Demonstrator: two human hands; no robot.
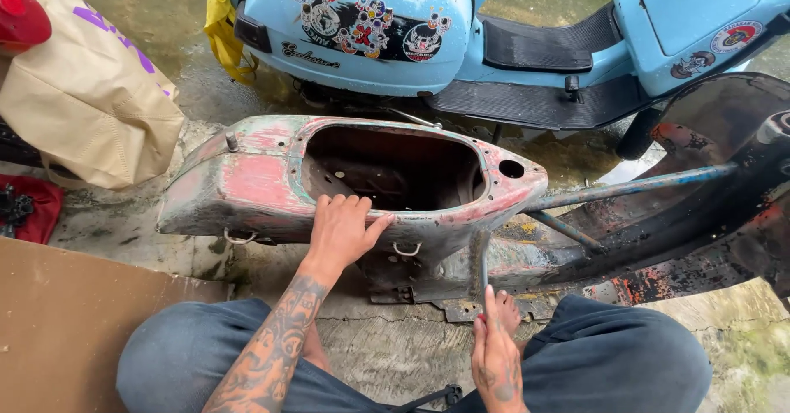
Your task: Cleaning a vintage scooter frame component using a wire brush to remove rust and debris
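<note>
The left hand (341, 230) lay flat and open on the near rim of the rusty, pink-painted steel scooter shell (247, 183) on the concrete floor, steadying it, while the right hand (496, 349) pinched its lower bracket.

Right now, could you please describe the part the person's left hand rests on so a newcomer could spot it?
Start at the light blue scooter parked across the top. Just in front lies a stripped scooter body shell, where the left hand rests. Unlike its glossy neighbour, it is rusty, with peeling pink paint and an open hollow.

wet cracked concrete floor (387, 343), daylight, light blue scooter (510, 26) parked behind, tan bag (90, 92) at left — brown cardboard sheet (58, 322)
</note>
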